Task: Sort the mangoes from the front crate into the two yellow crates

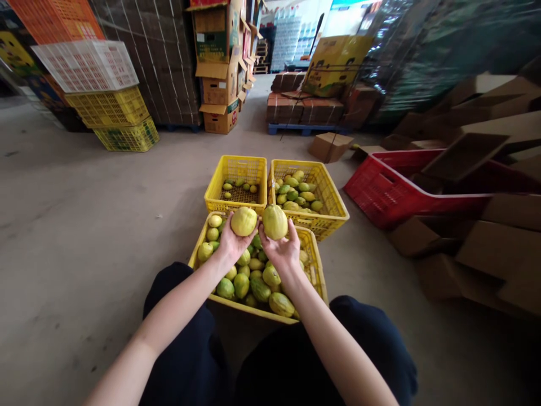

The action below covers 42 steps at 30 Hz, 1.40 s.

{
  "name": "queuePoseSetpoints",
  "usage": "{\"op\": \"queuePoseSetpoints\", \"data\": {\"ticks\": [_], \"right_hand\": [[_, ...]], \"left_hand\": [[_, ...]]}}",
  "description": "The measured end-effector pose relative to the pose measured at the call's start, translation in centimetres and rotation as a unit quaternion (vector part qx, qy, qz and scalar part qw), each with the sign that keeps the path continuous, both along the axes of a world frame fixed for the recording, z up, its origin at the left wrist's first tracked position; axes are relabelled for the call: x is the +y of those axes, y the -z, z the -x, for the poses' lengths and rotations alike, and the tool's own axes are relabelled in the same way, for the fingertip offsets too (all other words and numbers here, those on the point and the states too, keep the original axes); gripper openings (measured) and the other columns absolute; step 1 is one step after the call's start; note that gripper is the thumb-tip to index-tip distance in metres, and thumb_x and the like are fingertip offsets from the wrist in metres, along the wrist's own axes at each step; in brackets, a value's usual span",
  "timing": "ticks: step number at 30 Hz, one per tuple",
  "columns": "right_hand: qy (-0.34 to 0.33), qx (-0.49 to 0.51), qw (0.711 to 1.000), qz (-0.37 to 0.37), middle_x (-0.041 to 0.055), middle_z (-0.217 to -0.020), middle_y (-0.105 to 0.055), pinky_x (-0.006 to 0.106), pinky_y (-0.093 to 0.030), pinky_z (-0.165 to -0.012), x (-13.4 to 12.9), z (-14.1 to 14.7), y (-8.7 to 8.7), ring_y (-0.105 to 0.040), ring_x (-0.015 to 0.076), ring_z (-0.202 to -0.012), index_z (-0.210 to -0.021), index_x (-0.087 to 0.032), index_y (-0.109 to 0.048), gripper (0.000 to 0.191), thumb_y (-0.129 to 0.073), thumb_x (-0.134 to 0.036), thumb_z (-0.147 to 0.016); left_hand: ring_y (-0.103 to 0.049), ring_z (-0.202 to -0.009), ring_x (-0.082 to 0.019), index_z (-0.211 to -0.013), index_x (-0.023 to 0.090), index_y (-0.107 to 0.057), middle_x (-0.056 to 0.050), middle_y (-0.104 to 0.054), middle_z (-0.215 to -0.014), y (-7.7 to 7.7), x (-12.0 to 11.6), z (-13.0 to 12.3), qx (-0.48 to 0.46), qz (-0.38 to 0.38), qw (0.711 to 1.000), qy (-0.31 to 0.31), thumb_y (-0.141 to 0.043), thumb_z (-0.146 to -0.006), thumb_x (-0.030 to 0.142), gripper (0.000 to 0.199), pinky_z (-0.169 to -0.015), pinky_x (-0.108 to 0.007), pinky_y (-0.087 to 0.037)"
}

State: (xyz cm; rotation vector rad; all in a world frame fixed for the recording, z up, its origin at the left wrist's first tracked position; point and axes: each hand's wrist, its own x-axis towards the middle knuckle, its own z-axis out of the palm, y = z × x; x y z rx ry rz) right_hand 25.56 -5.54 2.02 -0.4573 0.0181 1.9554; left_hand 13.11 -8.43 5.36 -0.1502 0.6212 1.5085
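Observation:
My left hand (231, 243) cups a round, yellow papaya (244, 221) from below and the side. Beside it, my right hand (284, 251) holds a second yellow-green papaya (274, 222), its fingers curled under the fruit. Both fruits are held close together above a yellow plastic crate (320, 270) full of green and yellow papayas (260, 288). Behind it on the left stands another yellow crate (210, 193) with several papayas on its bottom. To its right, a third yellow crate (333, 206) holds a larger pile of papayas (298, 192).
A red crate (367, 192) with cardboard boxes (486, 248) heaped in and around it lies to the right. Stacked crates (107, 107) stand at the back left. Farther back are box stacks (217, 90) and a blue pallet (296, 129) with flattened cardboard. My knees flank the near crate.

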Motion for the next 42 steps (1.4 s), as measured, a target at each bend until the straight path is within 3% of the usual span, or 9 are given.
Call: {"op": "queuePoseSetpoints", "data": {"ticks": [6, 13, 22, 27, 32, 37, 42], "right_hand": [[-0.022, -0.013, 1.0, 0.013, 0.0048, -0.079, -0.077, 0.03, -0.064, -0.065, -0.4, 0.0, -0.6, -0.074, 0.0201, -0.074, -0.09, -0.019, -0.067, 0.023, -0.07, -0.04, -0.084], [-0.059, -0.019, 0.998, 0.012, 0.0034, -0.069, -0.074, 0.031, -0.063, -0.06, -0.9, 0.1, -0.9, -0.072, 0.0185, -0.063, -0.075, -0.018, -0.064, 0.016, -0.071, -0.031, -0.081], [-0.104, -0.012, 0.994, -0.012, -0.0002, -0.069, -0.071, 0.027, -0.06, -0.052, -0.9, -0.4, -0.7, -0.067, 0.0151, -0.058, -0.076, -0.022, -0.059, 0.012, -0.069, -0.029, -0.077], [-0.1, -0.018, 0.995, -0.01, -0.0012, -0.07, -0.069, 0.029, -0.061, -0.053, -0.9, -0.5, -0.4, -0.066, 0.0157, -0.06, -0.079, -0.024, -0.057, 0.014, -0.068, -0.03, -0.074], [-0.085, -0.017, 0.996, 0.023, -0.0005, -0.07, -0.07, 0.028, -0.061, -0.053, -0.9, -0.2, -0.6, -0.067, 0.0159, -0.059, -0.079, -0.025, -0.058, 0.014, -0.069, -0.025, -0.071], [0.009, -0.059, 0.995, 0.077, -0.0021, -0.065, -0.071, 0.036, -0.065, -0.061, -0.3, 0.3, 0.5, -0.072, 0.021, -0.068, -0.082, -0.028, -0.06, 0.014, -0.064, -0.023, -0.07], [0.037, -0.103, 0.994, 0.006, -0.0017, -0.071, -0.074, 0.046, -0.066, -0.076, 0.4, 0.3, 2.5, -0.075, 0.0251, -0.08, -0.086, -0.031, -0.062, 0.015, -0.065, -0.032, -0.071]], "left_hand": [[-0.068, -0.067, -0.015, -0.086, 0.021, -0.07, -0.001, -0.072, -0.076, -0.4, -0.2, -0.1, 0.012, -0.007, 1.0, -0.009, -0.048, -0.099, 0.033, 0.028, -0.059, -0.025, -0.057], [-0.068, -0.064, -0.015, -0.068, 0.018, -0.061, -0.001, -0.067, -0.066, -0.7, -0.7, 0.1, -0.043, -0.029, 0.999, 0.005, -0.053, -0.093, 0.026, 0.028, -0.062, -0.027, -0.057], [-0.058, -0.052, -0.012, -0.054, 0.018, -0.051, 0.0, -0.057, -0.056, -0.8, -1.0, 0.4, 0.003, -0.074, 0.993, 0.088, -0.054, -0.09, 0.028, 0.037, -0.054, -0.024, -0.052], [-0.056, -0.052, -0.012, -0.053, 0.019, -0.052, 0.0, -0.056, -0.055, -1.0, -1.2, 0.4, 0.012, -0.095, 0.99, 0.099, -0.046, -0.094, 0.026, 0.042, -0.052, -0.023, -0.051], [-0.062, -0.058, -0.015, -0.06, 0.02, -0.057, -0.002, -0.062, -0.061, -1.0, -1.1, 0.1, -0.021, -0.055, 0.996, 0.061, -0.046, -0.092, 0.024, 0.034, -0.059, -0.027, -0.055], [-0.069, -0.072, -0.017, -0.087, 0.02, -0.065, -0.004, -0.07, -0.076, 0.3, -0.3, 0.1, -0.013, 0.022, 0.999, -0.026, -0.047, -0.091, 0.029, 0.02, -0.07, -0.028, -0.059], [-0.072, -0.089, -0.023, -0.109, 0.017, -0.064, -0.009, -0.072, -0.09, 1.0, 0.1, -0.1, 0.014, 0.053, 0.998, -0.035, -0.045, -0.094, 0.032, 0.028, -0.078, -0.035, -0.062]]}}
